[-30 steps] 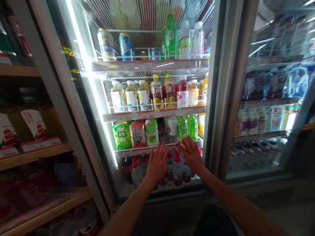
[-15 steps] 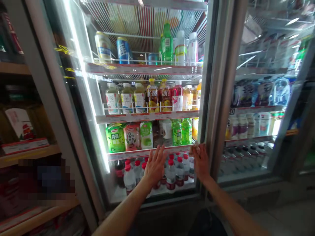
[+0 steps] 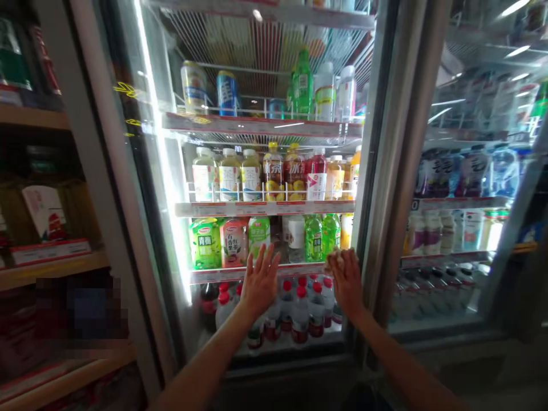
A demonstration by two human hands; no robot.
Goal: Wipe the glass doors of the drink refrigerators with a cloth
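In front of me stands a drinks fridge, its lit shelves seen through a glass door. My right hand is closed over a crumpled pale cloth, held at the glass near the door's right frame. Left of it, my left hand has its fingers spread and holds nothing. Its palm faces the glass; whether it touches cannot be made out. Behind the hands are red-capped bottles on the bottom and green bottles on the shelf above.
Tea bottles line the middle shelf, with cans and a green bottle higher up. A second fridge section with bottles is to the right. Wooden shelves with goods stand at the left, beside the metal frame.
My right hand has shifted slightly left with the cloth, which shows more now. My left hand has moved a little left. The whole view has shifted slightly.
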